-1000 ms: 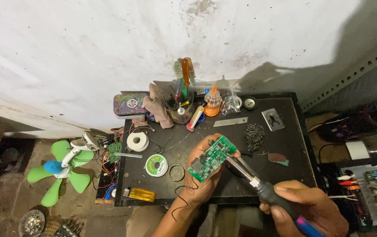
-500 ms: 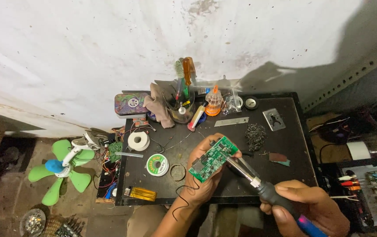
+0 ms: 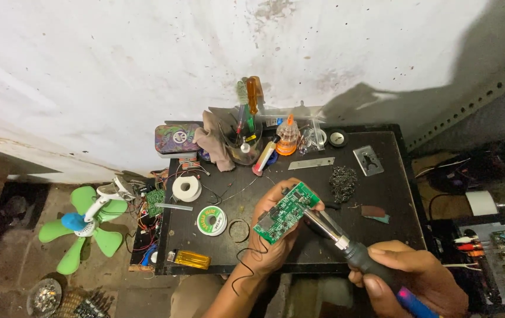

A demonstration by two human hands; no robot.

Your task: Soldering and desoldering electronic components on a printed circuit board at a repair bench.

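The left hand [image 3: 273, 244] grips a green circuit board [image 3: 285, 212] by its near edge, tilted up above the near middle of the bench [image 3: 382, 194]. The right hand [image 3: 417, 282] is clenched round the dark handle of a soldering iron [image 3: 346, 244], and its metal tip reaches up and left to the board's right edge, touching or just short of it; I cannot tell which. A thin black wire [image 3: 243, 265] trails down from the board past the left wrist. By the look of it, the step in hand is soldering a joint on the board, which calls for a steady tip and a board held quite still. Just left of the hands lie a green spool of solder [image 3: 212, 221] and a white roll of tape [image 3: 186, 188]. Right of the board sits a dark heap of metal wool [image 3: 343, 184]. At the far edge stands a cup of screwdrivers [image 3: 246, 132]. On the floor to the left rests a small green fan [image 3: 82, 227]
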